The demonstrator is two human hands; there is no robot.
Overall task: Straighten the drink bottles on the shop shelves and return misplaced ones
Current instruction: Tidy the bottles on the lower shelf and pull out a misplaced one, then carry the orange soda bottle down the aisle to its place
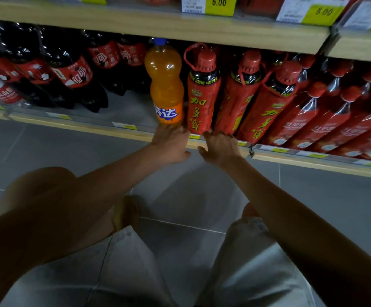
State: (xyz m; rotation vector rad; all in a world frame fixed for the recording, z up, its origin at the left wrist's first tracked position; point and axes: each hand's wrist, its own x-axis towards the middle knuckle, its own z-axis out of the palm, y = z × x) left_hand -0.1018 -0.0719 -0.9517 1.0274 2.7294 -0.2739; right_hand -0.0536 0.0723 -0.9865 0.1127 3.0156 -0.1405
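Observation:
An orange soda bottle [166, 85] with a blue cap stands on the low shelf [104, 127], between dark cola bottles [69, 74] on its left and red herbal-tea bottles [202, 91] on its right. My left hand [171, 145] reaches to the foot of the orange bottle, its fingertips touching the base. My right hand [221, 147] lies at the shelf edge under the red bottles, fingertips against the base of the second red bottle [235, 94]. Neither hand curls round a bottle. The bottle bases are partly hidden by my fingers.
More red-labelled bottles [335, 111] fill the shelf to the right. An upper shelf board [158, 25] with yellow price tags [218, 3] hangs close above the bottle caps. A bare stretch of shelf [131, 107] lies left of the orange bottle. Grey floor tiles [191, 196] and my knees are below.

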